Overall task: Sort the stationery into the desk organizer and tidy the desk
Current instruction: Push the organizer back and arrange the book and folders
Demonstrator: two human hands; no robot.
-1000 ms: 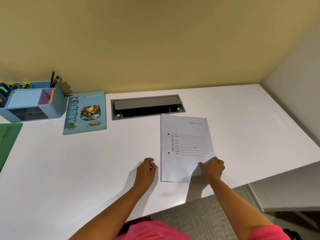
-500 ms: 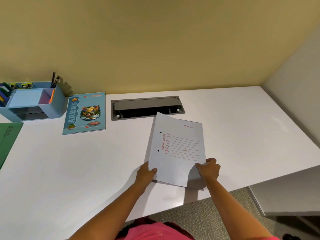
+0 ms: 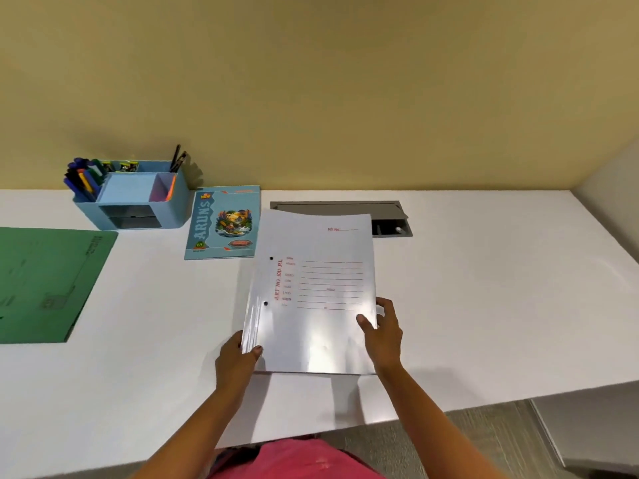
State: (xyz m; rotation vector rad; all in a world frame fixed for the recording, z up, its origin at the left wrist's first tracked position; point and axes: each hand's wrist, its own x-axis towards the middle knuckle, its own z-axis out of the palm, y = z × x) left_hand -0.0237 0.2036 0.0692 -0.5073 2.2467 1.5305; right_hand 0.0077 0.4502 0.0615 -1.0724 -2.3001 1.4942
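The file (image 3: 311, 299) hangs above the desk (image 3: 484, 305) just right of the notebook (image 3: 223, 223), the left grip (image 3: 237, 361) and right grip (image 3: 383, 335) each pinching its near end. Held that low, its floppy top may sag and knock the notebook askew.

I see the organizer (image 3: 133, 198) far left, notebook (image 3: 224, 223) just right, file (image 3: 311, 292) nearer me, folder (image 3: 48, 281) leftmost
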